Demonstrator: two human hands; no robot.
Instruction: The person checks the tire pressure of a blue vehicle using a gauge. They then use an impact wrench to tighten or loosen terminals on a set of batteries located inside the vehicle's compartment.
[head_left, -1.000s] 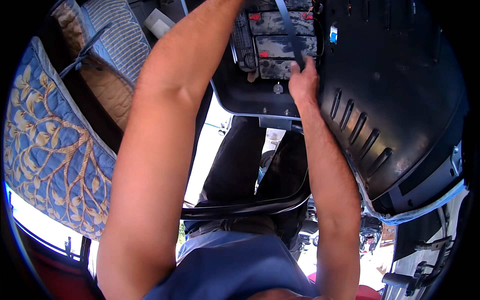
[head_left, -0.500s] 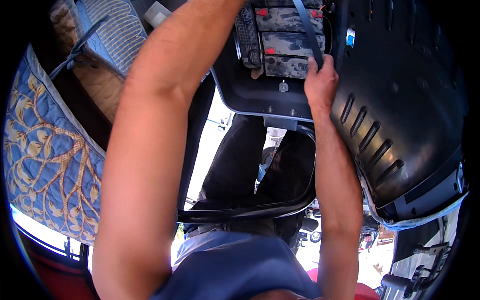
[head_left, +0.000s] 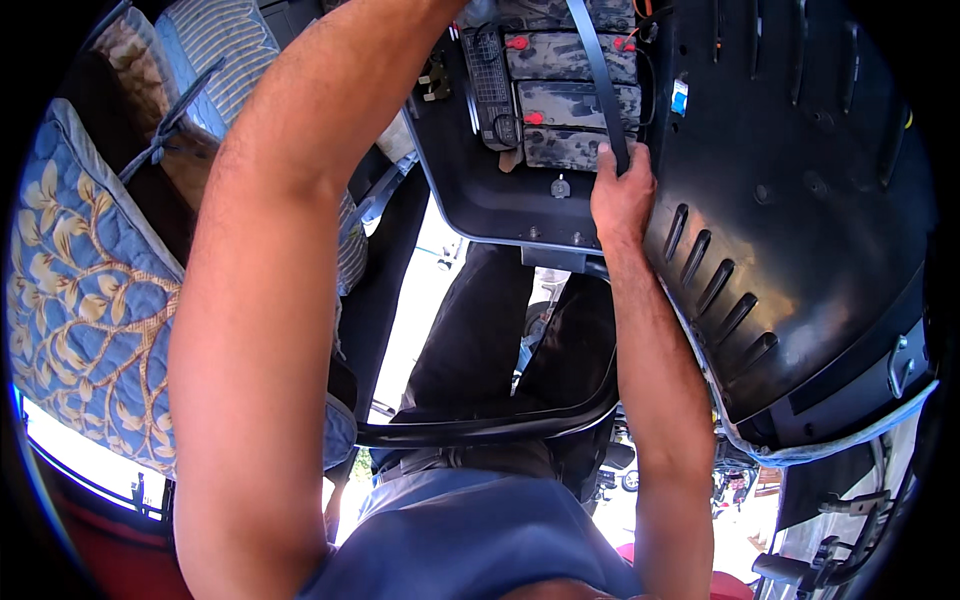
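My right hand (head_left: 624,195) is closed round the lower end of a long flat dark strap or bar (head_left: 600,80); which of the two I cannot tell. This piece runs up past the top edge, crossing over a row of grey, smudged batteries (head_left: 580,103) with red terminal covers. The batteries sit in a black plastic compartment (head_left: 470,215). At their left side stands a black ribbed box (head_left: 488,85). My left arm reaches up over the compartment's left side, and its hand lies beyond the top edge, out of sight.
A black slotted panel (head_left: 780,240) stands raised on the right. Blue patterned quilted cushions (head_left: 90,300) lie on the left. Below the compartment, a black tubular frame (head_left: 480,432) curves in front of my body. Metal levers (head_left: 830,560) show at lower right.
The view has shifted, so the compartment appears slightly lower and further left. My right hand keeps its grip on the flat dark piece. My left arm appears further left.
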